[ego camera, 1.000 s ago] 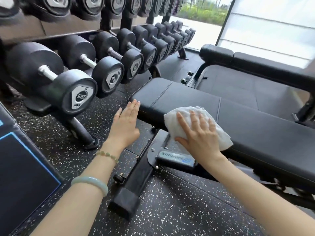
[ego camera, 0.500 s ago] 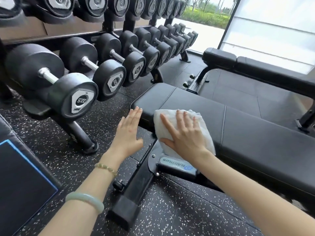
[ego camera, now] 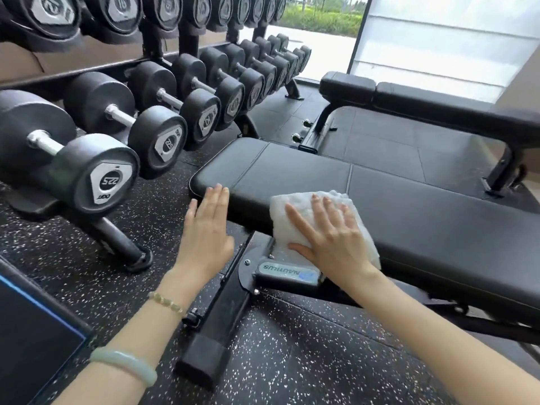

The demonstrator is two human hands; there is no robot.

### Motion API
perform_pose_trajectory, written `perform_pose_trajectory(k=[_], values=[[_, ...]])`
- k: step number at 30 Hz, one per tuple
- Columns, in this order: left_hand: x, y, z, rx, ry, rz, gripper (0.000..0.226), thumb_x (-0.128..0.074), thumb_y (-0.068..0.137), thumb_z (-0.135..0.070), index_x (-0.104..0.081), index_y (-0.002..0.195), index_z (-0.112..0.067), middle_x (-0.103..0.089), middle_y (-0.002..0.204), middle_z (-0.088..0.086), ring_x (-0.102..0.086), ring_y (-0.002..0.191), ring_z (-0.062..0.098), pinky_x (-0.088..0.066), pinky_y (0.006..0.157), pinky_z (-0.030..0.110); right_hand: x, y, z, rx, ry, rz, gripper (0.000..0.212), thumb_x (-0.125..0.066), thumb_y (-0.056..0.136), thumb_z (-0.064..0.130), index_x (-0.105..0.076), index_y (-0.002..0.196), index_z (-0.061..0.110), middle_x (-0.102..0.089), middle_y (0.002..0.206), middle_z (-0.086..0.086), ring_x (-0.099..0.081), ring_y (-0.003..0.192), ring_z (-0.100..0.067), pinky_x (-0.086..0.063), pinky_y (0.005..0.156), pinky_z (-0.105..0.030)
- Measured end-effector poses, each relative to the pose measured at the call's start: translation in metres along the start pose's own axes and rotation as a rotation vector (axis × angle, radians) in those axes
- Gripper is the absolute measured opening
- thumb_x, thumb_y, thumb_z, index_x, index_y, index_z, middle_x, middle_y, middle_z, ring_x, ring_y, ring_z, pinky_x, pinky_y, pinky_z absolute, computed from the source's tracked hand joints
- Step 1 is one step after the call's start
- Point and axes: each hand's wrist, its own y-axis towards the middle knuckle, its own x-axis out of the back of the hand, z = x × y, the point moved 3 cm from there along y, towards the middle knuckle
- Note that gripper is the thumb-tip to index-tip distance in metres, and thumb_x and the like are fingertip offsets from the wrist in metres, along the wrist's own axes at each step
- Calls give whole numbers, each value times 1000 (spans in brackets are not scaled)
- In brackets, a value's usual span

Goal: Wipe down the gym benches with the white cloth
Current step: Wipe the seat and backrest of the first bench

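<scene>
A flat black padded bench (ego camera: 423,206) runs from the centre to the right. The white cloth (ego camera: 295,217) is draped over its near edge. My right hand (ego camera: 330,238) presses flat on the cloth with fingers spread and straight. My left hand (ego camera: 206,229) is held flat with straight fingers beside the bench's left end, fingertips at the pad's near corner. A second black bench (ego camera: 438,103) stands farther back on the right.
A rack of black dumbbells (ego camera: 96,173) fills the left side, its foot (ego camera: 128,249) close to my left hand. The bench's black base bar (ego camera: 210,331) lies on the speckled rubber floor (ego camera: 292,361). A dark blue-edged pad (ego camera: 32,331) sits at the lower left.
My right hand slid the cloth left along the bench edge, then back to the right. My left hand stayed flat at the bench's left end.
</scene>
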Motion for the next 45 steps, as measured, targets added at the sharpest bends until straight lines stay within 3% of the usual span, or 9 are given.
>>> perform_pose_trajectory(k=[5,8,14,19,24,30,37,41,45], values=[[-21,-16,-60,-289,22,65,89,-63,62,-6,-28,144,-2,-30,151,13,-19,140,22,-11,112,44,14,-71,-67,-3,-78,-70,64,-39,91,61,-33,145,27,-51,135,-25,-53,120,-42,-44,95,-57],[-27,-20,-73,-314,40,90,85,-55,65,-10,-27,145,-4,-29,152,11,-19,140,20,-11,111,45,15,-70,-66,-59,-71,-47,62,-33,91,63,-34,143,28,-51,134,-25,-53,119,-44,-44,94,-59],[-27,-23,-77,-294,59,119,89,-71,67,-7,-27,145,-2,-28,152,13,-23,140,22,-6,113,44,11,-24,-26,-190,-16,79,74,-29,83,71,-44,140,27,-55,126,-30,-56,112,-48,-44,89,-61],[-30,-32,-97,-262,32,42,81,-50,70,-12,-22,146,-2,-24,153,14,-18,142,23,-5,116,43,9,-27,-31,-127,-17,56,72,-33,84,69,-49,138,26,-56,127,-27,-57,113,-44,-48,89,-57],[-40,-36,-142,-378,-9,10,77,-38,73,-14,-20,146,-2,-21,154,13,-19,142,23,-9,116,43,18,-97,-96,-98,-116,-43,66,-39,90,66,-49,139,23,-58,127,-24,-59,114,-39,-48,94,-50],[-59,-36,-177,-426,25,80,89,-65,66,-5,-24,146,-1,-23,154,13,-17,143,25,-7,115,45,33,-175,-170,-115,-201,-53,63,-36,93,65,-40,141,24,-56,130,-24,-56,118,-40,-44,98,-52],[-56,-38,-181,-406,97,105,98,-72,60,-7,-24,145,0,-23,154,13,-16,142,26,-7,115,47,22,-130,-120,-282,-110,-40,66,-39,88,69,-48,138,27,-58,124,-26,-55,114,-44,-43,93,-59],[-55,-38,-183,-383,109,76,96,-74,60,-7,-27,143,0,-31,151,14,-20,140,25,-8,113,50,17,-92,-86,-271,-53,3,70,-38,85,70,-50,137,26,-59,123,-28,-56,114,-45,-43,92,-61],[-51,-34,-184,-355,139,78,92,-72,61,-5,-29,143,-7,-37,148,10,-24,138,22,-9,113,50,19,-123,-115,-192,-68,-93,67,-37,88,67,-48,138,24,-58,126,-24,-56,116,-42,-45,94,-55]])
